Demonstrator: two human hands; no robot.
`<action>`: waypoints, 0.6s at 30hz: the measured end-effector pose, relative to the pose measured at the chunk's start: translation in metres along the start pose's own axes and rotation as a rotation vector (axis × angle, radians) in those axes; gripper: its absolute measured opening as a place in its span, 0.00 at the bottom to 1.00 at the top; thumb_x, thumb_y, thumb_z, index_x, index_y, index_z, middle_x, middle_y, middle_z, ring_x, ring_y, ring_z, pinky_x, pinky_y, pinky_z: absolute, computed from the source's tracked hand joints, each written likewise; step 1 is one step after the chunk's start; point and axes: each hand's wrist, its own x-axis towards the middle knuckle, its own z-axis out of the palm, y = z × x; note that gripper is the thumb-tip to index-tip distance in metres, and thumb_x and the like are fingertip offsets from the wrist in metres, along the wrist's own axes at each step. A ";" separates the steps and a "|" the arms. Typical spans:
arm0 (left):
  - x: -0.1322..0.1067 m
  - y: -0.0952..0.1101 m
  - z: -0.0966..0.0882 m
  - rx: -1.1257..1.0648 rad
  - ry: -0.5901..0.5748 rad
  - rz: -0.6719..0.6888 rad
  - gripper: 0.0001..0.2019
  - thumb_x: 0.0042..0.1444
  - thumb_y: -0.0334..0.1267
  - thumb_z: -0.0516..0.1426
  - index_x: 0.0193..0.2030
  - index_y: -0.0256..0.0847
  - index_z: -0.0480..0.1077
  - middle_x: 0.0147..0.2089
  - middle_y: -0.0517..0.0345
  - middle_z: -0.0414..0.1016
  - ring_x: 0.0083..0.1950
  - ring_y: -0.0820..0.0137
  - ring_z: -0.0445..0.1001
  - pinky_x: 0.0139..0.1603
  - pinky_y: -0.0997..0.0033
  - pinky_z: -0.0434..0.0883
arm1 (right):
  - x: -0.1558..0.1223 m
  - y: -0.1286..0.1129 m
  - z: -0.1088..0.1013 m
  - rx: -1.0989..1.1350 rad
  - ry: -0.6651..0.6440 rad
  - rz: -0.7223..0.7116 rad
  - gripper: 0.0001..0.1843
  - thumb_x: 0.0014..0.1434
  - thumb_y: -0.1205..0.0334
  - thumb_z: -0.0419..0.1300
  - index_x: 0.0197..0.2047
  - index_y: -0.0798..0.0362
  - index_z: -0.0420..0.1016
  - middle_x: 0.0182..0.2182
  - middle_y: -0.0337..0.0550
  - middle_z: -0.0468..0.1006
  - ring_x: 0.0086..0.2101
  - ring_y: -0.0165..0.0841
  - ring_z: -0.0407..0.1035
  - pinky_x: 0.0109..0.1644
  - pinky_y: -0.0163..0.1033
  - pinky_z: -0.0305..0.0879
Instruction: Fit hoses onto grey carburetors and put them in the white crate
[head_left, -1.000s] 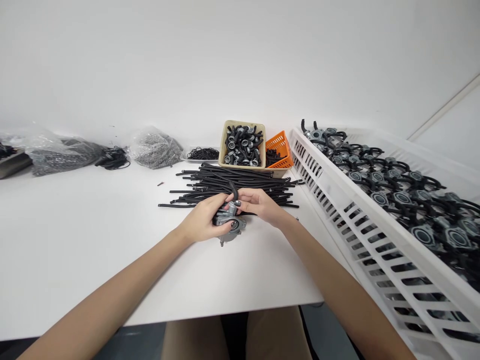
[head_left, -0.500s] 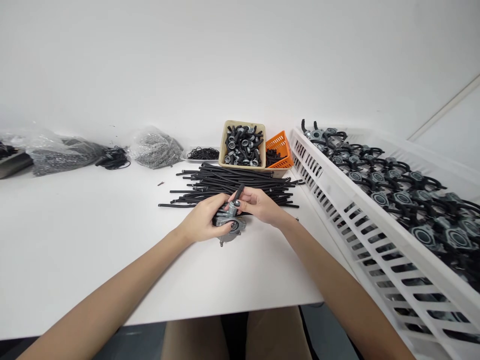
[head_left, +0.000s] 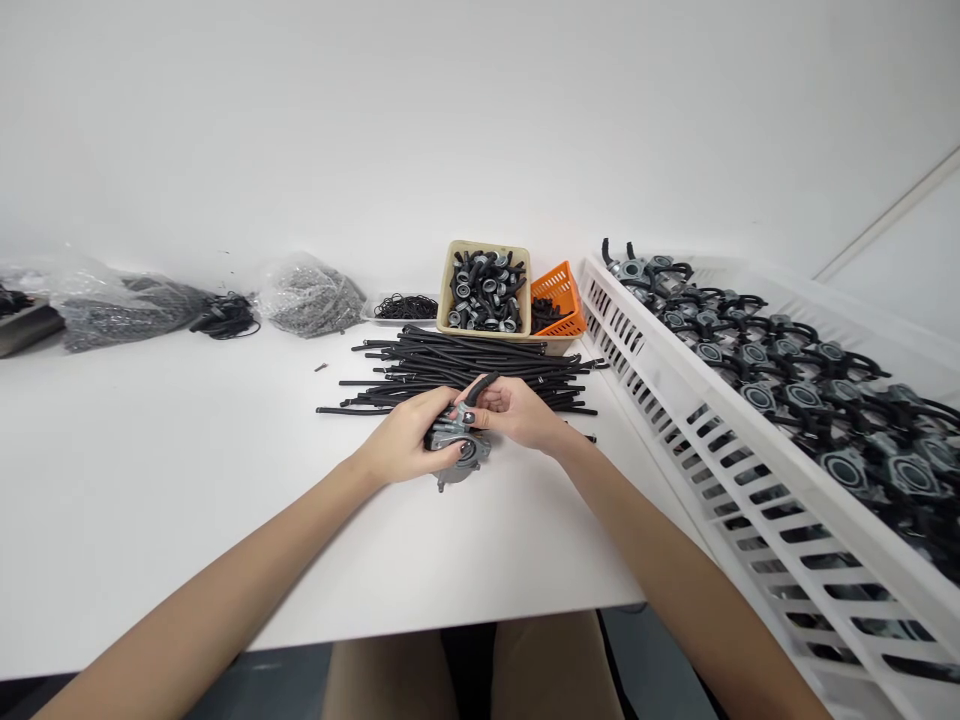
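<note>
My left hand (head_left: pixel 411 440) is wrapped round a grey metal carburetor (head_left: pixel 456 470), its thumb across the round bore. A short black rubber cap tube (head_left: pixel 481 388) sticks up from the carburetor's top and leans to the right. My right hand (head_left: pixel 517 412) pinches at the base of this tube, thumb and fingers closed about the top fitting. The fingers partly cover the join. Just beyond both hands lies a loose pile of black rubber hoses (head_left: pixel 465 360) on the white table (head_left: pixel 187 470).
A white slotted crate (head_left: pixel 720 420) full of carburetors with black tubes stands at the right. Along the wall are a cream bin (head_left: pixel 448 325) of capped fittings, an orange basket (head_left: pixel 568 300), a tray of thin black rings (head_left: pixel 405 308) and plastic bags of parts (head_left: pixel 311 298).
The black tube on top of the carburetor has tilted further to the right. My right fingers have shifted slightly around its base; my left hand holds almost still.
</note>
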 end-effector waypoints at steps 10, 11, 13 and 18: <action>-0.001 -0.003 0.001 0.004 0.016 0.014 0.14 0.57 0.46 0.54 0.44 0.39 0.63 0.37 0.56 0.68 0.37 0.67 0.68 0.39 0.69 0.66 | -0.001 -0.005 0.000 -0.009 -0.038 -0.003 0.22 0.49 0.47 0.70 0.39 0.57 0.78 0.36 0.46 0.81 0.39 0.36 0.76 0.48 0.42 0.71; -0.002 -0.003 0.001 0.000 0.012 0.015 0.14 0.58 0.47 0.53 0.44 0.39 0.63 0.38 0.56 0.68 0.38 0.67 0.68 0.40 0.68 0.67 | -0.001 -0.004 0.000 -0.008 -0.041 -0.001 0.23 0.48 0.47 0.70 0.39 0.57 0.78 0.36 0.47 0.81 0.39 0.36 0.76 0.48 0.42 0.71; -0.002 -0.003 0.000 -0.006 0.008 0.016 0.13 0.58 0.46 0.53 0.43 0.39 0.62 0.39 0.54 0.69 0.39 0.66 0.69 0.41 0.68 0.67 | 0.000 -0.002 0.000 -0.003 -0.044 -0.001 0.22 0.48 0.47 0.71 0.39 0.56 0.78 0.36 0.46 0.82 0.39 0.36 0.76 0.48 0.42 0.71; -0.001 -0.004 0.001 0.006 0.026 0.012 0.12 0.57 0.45 0.53 0.42 0.39 0.61 0.35 0.58 0.66 0.35 0.68 0.66 0.37 0.70 0.65 | 0.000 -0.002 0.001 0.017 -0.031 -0.016 0.21 0.49 0.49 0.71 0.40 0.55 0.78 0.35 0.45 0.82 0.38 0.34 0.76 0.47 0.39 0.72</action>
